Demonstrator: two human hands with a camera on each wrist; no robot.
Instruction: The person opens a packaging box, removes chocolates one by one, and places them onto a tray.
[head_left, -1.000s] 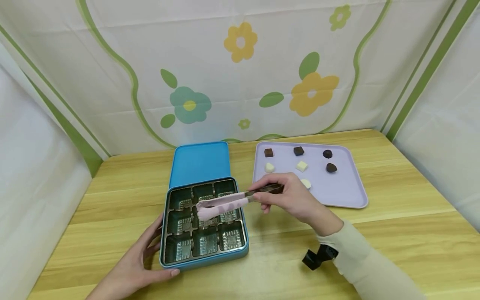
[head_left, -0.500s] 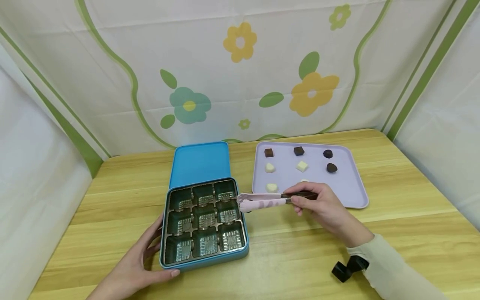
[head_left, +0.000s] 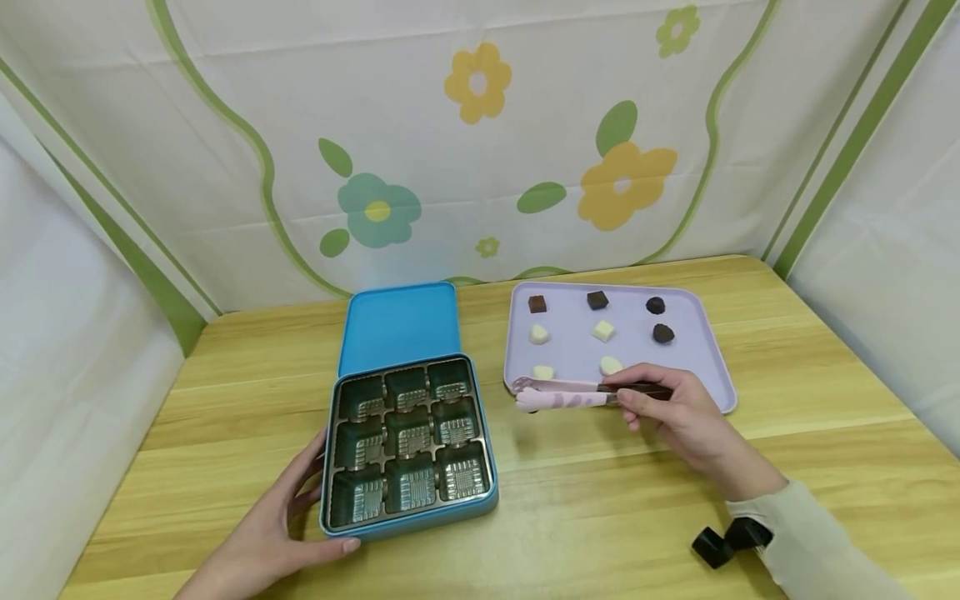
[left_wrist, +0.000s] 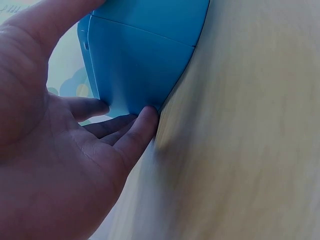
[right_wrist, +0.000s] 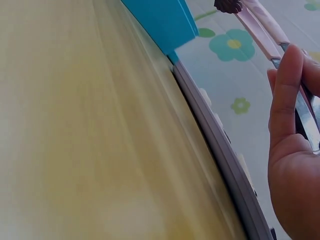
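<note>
My left hand (head_left: 258, 529) holds the near left corner of an open blue tin (head_left: 427, 522), thumb at the front wall and fingertips against the left side. Inside the tin is a dark divided insert (head_left: 385, 457) with several bare square compartments. My right hand (head_left: 686, 421) grips pink-tipped tongs (head_left: 566, 399) by their dark handles. A ridged dark chocolate (right_wrist: 228, 5) sits between the tong tips in the right wrist view; in the head view it is mostly hidden under them. The tips hang near the front left corner of a lilac tray (head_left: 701, 367).
Several chocolates lie spread on the tray, among them a brown square (head_left: 537, 304), a dark round one (head_left: 663, 333) and a white diamond (head_left: 603, 331). The blue lid (head_left: 402, 329) lies behind the tin. A flowered cloth (head_left: 480, 167) rises behind the wooden table (head_left: 577, 517).
My right hand has moved right with the tongs, from over the tin's middle to the tray's front left edge. The left hand and the tin have stayed in place.
</note>
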